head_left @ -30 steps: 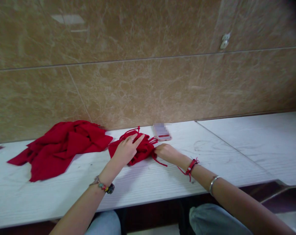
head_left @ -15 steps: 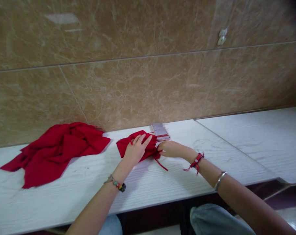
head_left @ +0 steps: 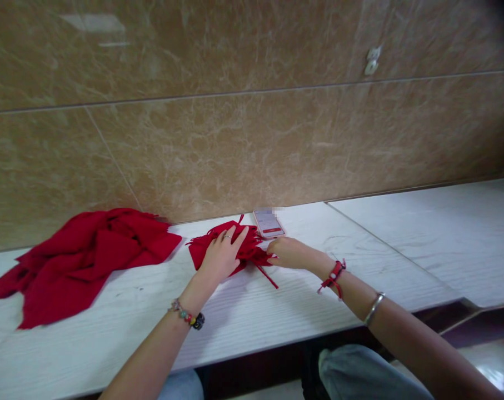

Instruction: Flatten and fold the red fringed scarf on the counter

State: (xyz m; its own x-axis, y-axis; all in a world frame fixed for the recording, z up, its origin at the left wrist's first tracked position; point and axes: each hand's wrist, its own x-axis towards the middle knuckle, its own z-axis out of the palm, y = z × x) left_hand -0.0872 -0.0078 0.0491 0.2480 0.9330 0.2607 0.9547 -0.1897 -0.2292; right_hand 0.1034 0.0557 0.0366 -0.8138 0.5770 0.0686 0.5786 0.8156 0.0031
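A small red fringed cloth bundle (head_left: 198,256) lies on the white table, with a thin red cord (head_left: 270,278) trailing from its front. My left hand (head_left: 223,253) rests on top of it, palm down and fingers spread, a ring on one finger. At the bundle's right end, my right hand (head_left: 285,253) has its fingers pinched on the cloth and pulls a piece out sideways. The fingertips are partly hidden. Further left, a bigger crumpled red cloth (head_left: 104,250) lies loose, apart from both hands.
A phone (head_left: 270,224) with its screen lit lies just behind the bundle, close to my right hand. The white table (head_left: 360,266) runs along a brown marbled wall (head_left: 218,150), with a seam between boards at the right. A small white fitting (head_left: 372,61) is on the wall.
The fringe at the bundle's back and left shows more, and a strand now sticks up behind it. My right hand has drawn the cloth's end slightly outward. The view has shifted a little.
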